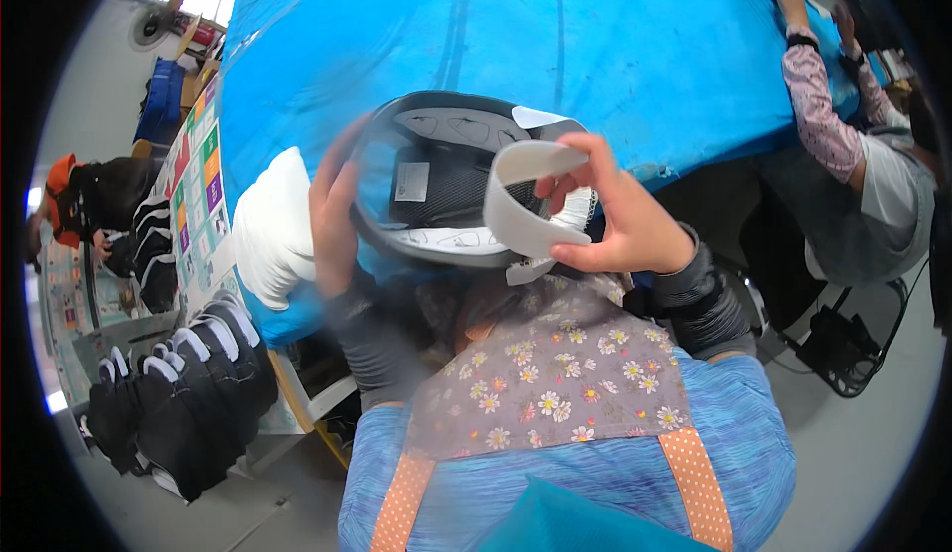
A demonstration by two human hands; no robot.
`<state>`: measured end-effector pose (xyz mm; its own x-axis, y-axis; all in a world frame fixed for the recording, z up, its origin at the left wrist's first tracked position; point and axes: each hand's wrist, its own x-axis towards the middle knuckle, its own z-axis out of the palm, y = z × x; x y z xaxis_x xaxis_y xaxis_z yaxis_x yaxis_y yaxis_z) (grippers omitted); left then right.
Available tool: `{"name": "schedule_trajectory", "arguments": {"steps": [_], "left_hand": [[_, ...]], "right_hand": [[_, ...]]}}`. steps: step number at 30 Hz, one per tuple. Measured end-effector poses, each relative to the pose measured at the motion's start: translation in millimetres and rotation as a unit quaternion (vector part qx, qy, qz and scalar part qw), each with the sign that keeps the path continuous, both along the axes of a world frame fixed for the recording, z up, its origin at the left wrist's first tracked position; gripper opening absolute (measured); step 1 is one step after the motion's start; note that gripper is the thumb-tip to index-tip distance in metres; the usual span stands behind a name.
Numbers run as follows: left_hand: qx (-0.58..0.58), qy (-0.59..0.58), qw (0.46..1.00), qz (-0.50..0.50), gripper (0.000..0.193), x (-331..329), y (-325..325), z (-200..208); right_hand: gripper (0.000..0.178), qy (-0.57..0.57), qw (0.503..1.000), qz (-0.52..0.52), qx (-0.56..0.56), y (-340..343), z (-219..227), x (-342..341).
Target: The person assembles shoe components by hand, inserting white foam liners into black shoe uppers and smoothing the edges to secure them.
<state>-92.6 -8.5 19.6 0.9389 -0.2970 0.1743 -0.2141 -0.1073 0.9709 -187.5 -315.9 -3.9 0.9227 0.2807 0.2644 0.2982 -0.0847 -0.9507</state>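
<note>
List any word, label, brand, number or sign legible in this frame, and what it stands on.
Nothing is legible enough to quote.
Pale label inside the dark cap: too small and blurred to read.
Sheet with coloured blocks, left of the blue table cover: print too small to read.
White lining: curved marks, not readable.

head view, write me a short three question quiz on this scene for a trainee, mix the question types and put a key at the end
1. Which hand holds the white curved strip?
2. True or false: the white pile is to the right of the black cap.
3. What colour is the table cover?
A) red
B) blue
C) yellow

Key:
1. The right hand.
2. False: the white pile is to the left of the black cap, with the left hand between them.
3. B
</note>
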Motion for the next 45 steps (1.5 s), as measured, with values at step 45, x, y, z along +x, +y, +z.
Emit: {"name": "schedule_trajectory", "arguments": {"steps": [45], "left_hand": [[-0.082, -0.034, 0.995, 0.035, 0.09, -64.1, -4.3, -35.2]], "right_hand": [[0.082, -0.201, 0.969, -0.046, -0.137, 113.7, -32.3, 18.8]]}}
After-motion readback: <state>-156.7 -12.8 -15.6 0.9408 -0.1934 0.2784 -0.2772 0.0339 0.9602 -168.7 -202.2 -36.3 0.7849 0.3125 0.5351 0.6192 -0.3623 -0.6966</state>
